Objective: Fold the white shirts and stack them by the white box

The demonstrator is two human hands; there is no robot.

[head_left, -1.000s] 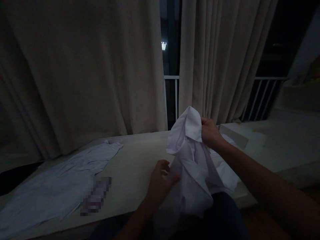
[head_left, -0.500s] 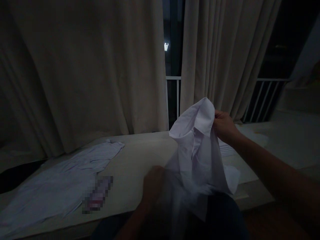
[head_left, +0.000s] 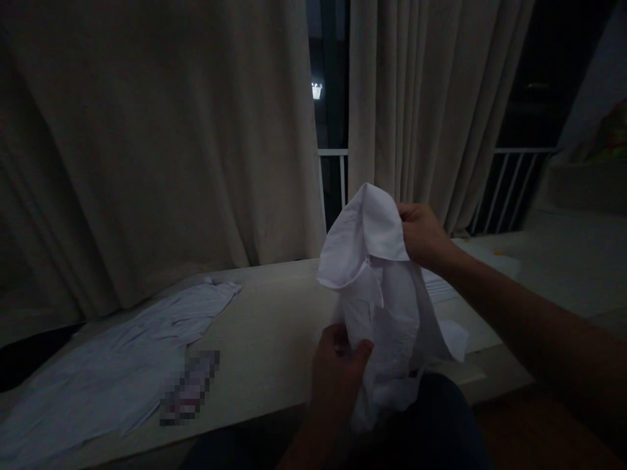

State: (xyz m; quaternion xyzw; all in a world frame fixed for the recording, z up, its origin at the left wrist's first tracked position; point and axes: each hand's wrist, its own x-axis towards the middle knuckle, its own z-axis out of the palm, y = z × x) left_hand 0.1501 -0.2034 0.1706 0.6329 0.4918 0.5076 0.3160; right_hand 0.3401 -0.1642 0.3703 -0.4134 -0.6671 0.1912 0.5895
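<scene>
The right hand (head_left: 422,234) pinches the collar of a crumpled white cotton shirt (head_left: 386,307); the left hand (head_left: 337,365) grips its lower fabric. In this dim light, the hem near the surface's (head_left: 264,339) front edge could likely slip free unnoticed.

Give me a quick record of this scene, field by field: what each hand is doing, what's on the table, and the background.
Right hand: right hand grips the collar of a crumpled white cotton shirt, lifted above the table edge.
Left hand: left hand pinches the shirt's lower part.
Table: pale long table; a second light shirt laid flat at the left end, a blurred patch beside it.
Background: beige pleated curtains, parted on a dark window with a white railing.
Lighting: dim.
</scene>
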